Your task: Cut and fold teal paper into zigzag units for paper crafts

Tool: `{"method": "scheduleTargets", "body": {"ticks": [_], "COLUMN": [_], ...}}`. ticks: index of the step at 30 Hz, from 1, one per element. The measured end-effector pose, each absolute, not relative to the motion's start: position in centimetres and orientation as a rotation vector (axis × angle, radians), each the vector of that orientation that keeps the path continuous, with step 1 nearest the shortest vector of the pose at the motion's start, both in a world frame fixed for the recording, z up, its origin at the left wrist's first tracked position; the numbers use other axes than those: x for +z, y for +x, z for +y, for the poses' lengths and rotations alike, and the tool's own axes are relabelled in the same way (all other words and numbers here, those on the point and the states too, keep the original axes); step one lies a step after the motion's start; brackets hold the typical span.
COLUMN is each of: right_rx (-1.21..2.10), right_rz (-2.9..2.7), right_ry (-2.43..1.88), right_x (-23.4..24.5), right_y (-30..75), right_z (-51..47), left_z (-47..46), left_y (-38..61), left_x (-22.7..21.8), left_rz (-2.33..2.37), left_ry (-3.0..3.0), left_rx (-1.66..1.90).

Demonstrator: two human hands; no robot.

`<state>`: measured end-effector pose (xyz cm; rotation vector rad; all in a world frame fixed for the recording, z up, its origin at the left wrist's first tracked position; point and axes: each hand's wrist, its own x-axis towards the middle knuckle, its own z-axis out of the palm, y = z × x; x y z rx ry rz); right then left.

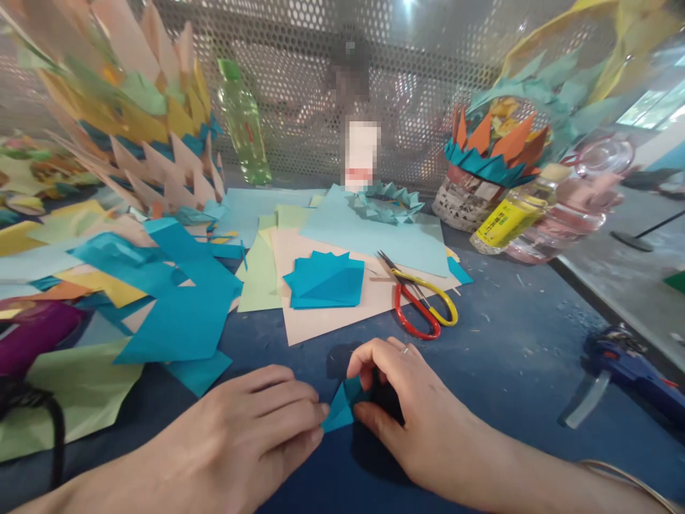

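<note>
Both of my hands meet near the front of the dark blue table (pixel 514 343) around a small folded piece of blue paper (pixel 340 407). My left hand (pixel 251 435) presses its closed fingertips against the paper's left edge. My right hand (pixel 407 407) pinches the paper's right side between thumb and curled fingers. A stack of folded blue paper triangles (pixel 324 280) lies on a pink sheet (pixel 332 307) just beyond my hands. Scissors (pixel 420 300) with red and yellow handles lie to the right of that stack.
Loose blue, green and yellow sheets (pixel 176 314) cover the left side. Spiky paper constructions (pixel 133 121) stand at back left and back right (pixel 492 157). Bottles (pixel 243 121) stand by a perforated metal screen. A blue glue gun (pixel 626 364) lies at right. A person sits behind the screen.
</note>
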<state>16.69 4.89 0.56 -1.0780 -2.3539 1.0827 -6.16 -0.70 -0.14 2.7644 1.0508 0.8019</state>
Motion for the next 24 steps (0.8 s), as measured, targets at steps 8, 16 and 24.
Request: {"method": "scheduleTargets", "body": {"ticks": [8,16,24], "right_rx": [1.176,0.828,0.632], "right_rz": [-2.087,-2.096,-2.491], "right_ry": [-1.115,-0.904,-0.869], "right_x": [-0.1,0.0,-0.1], "right_y": [16.8,17.6,17.5], "right_z": [5.6,7.2,7.0], "left_z": [-0.8,-0.8,0.1], "left_y": [-6.3,-6.1,-6.2], "left_x": [1.9,1.7,0.6], "left_rz": [0.956,0.953,0.843], "left_ry": [2.795,2.711,2.693], "left_rx": [0.743,0.799,0.848]}}
